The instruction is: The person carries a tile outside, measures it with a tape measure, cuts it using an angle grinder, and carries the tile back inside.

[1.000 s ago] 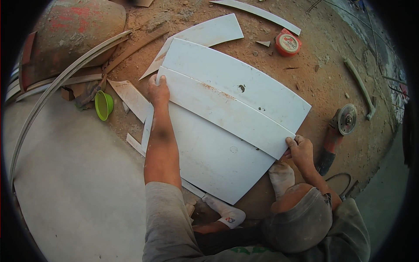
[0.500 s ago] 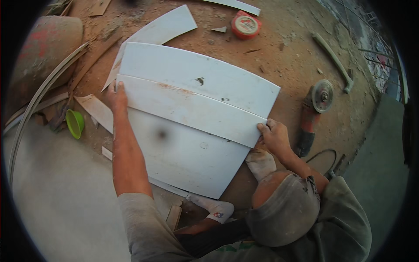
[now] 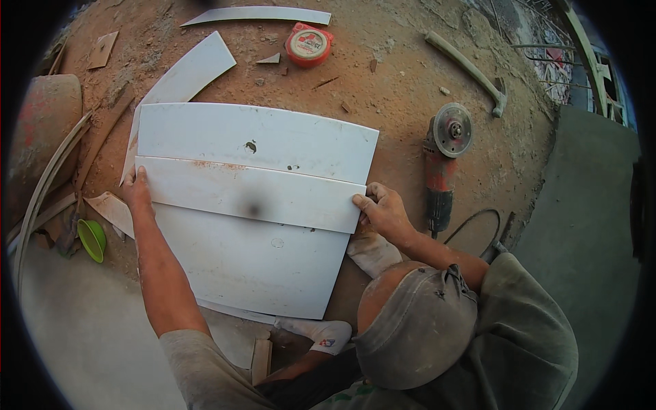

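Head view: a white strip (image 3: 301,205) lay crosswise on a larger white panel (image 3: 246,266), its ends roughly level with the panel's side edges. Left hand (image 3: 139,193) held the strip's left end, thumb uppermost, other fingers mostly hidden; right hand (image 3: 384,213) pinched the right end, thumb against fingers. Just below the right hand was a socked foot (image 3: 374,254). Rightward, bare soil (image 3: 396,116) separated the panel from an angle grinder (image 3: 441,171); another open stretch lay between its curved far edge and a red tape measure (image 3: 307,46). Left side tighter: a curved white offcut (image 3: 188,68) reached along the panel's corner, and a green bowl (image 3: 91,240) leaned near the left forearm. Materials: panel smooth, rigid-looking, narrowing toward the person, marked by dark spots; strip straight-edged, smeared with reddish dust; soil rough, crumbly, strewn with fragments; grinder disc round and flat.
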{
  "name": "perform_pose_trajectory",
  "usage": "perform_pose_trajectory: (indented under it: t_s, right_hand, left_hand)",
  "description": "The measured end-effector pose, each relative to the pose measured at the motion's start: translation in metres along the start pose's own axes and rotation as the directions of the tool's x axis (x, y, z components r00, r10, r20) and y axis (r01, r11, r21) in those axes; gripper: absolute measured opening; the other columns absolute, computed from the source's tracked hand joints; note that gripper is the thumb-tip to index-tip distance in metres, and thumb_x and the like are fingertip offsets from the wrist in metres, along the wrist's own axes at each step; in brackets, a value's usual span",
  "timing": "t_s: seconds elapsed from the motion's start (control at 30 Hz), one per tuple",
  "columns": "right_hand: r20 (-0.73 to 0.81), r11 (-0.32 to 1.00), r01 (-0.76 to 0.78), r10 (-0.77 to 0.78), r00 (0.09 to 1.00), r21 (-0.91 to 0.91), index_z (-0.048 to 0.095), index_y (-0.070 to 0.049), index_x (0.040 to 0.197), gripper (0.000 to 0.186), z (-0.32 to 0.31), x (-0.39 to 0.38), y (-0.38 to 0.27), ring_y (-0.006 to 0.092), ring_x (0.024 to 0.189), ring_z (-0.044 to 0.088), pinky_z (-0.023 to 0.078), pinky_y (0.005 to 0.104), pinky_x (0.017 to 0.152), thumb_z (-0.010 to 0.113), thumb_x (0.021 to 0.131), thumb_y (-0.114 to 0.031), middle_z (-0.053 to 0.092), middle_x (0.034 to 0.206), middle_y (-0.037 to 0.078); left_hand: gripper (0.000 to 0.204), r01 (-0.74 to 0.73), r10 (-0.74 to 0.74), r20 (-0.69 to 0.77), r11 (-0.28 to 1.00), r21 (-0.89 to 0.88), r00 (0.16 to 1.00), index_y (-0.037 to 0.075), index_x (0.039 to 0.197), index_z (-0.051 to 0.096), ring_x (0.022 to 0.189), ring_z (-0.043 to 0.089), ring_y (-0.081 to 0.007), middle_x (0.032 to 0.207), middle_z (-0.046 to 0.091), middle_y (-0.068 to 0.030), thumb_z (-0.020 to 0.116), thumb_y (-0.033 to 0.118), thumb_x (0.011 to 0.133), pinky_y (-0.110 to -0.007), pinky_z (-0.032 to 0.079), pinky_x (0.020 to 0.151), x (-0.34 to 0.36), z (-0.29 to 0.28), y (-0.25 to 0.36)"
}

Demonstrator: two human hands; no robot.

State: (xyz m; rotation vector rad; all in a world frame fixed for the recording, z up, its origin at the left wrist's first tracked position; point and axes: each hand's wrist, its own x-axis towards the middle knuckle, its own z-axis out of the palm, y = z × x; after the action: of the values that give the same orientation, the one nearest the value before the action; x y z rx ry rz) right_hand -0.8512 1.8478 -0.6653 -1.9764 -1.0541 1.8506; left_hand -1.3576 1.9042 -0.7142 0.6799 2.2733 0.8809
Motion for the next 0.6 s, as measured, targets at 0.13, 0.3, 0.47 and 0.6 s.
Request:
perform_pose_trajectory:
  t_s: [0.13, 0.3, 0.47, 0.6]
  right_hand:
    - [-0.001, 0.995, -0.005, 0.005, 1.000, 0.097, 0.060, 0.006, 0.090, 0.023, -0.004, 0.000, 0.000, 0.0100, 0.055, 0.058, 0.047, 0.0245, 0.051, 0.061, 0.087, -0.016, 0.063, 0.072, 0.009]
    - [-0.035, 0.999, 0.010, -0.009, 0.999, 0.052, 0.057, 0.004, 0.088, 0.023, -0.011, 0.005, -0.004, 0.0091, 0.055, 0.054, 0.046, 0.0228, 0.052, 0.062, 0.088, -0.019, 0.060, 0.069, 0.007]
    - [-0.082, 0.998, 0.060, -0.060, 0.995, 0.006, 0.060, 0.007, 0.090, 0.023, -0.015, 0.014, -0.005, 0.0098, 0.054, 0.056, 0.046, 0.0245, 0.050, 0.062, 0.087, -0.016, 0.062, 0.069, 0.009]
    - [-0.115, 0.999, 0.015, -0.019, 0.993, -0.039, 0.061, 0.007, 0.091, 0.026, -0.014, 0.008, -0.003, 0.0185, 0.059, 0.063, 0.049, 0.0307, 0.056, 0.061, 0.087, -0.019, 0.065, 0.074, 0.016]
  left_hand:
    - [0.034, -0.004, 0.005, -0.023, 1.000, 0.029, 1.000, -0.002, 0.120, 0.055, 0.095, 0.057, -0.0174, 0.108, 0.062, -0.0111, 0.055, 0.015, 0.091, -0.029, 0.043, 0.087, -0.002, 0.002, 0.015]
    - [0.033, -0.034, 0.034, 0.014, 0.999, -0.005, 0.999, -0.003, 0.116, 0.058, 0.094, 0.058, -0.0186, 0.105, 0.063, -0.0112, 0.057, 0.016, 0.089, -0.030, 0.045, 0.085, 0.004, 0.009, 0.024]
    - [0.032, -0.109, 0.113, -0.012, 0.975, 0.193, 0.994, -0.004, 0.112, 0.060, 0.091, 0.060, -0.0193, 0.102, 0.065, -0.0130, 0.056, 0.019, 0.089, -0.031, 0.045, 0.082, 0.008, 0.014, 0.016]
    - [0.035, -0.226, 0.235, -0.001, 0.935, 0.272, 0.972, -0.003, 0.111, 0.060, 0.089, 0.061, -0.0220, 0.100, 0.066, -0.0148, 0.053, 0.024, 0.091, -0.033, 0.046, 0.081, 0.007, 0.010, 0.008]
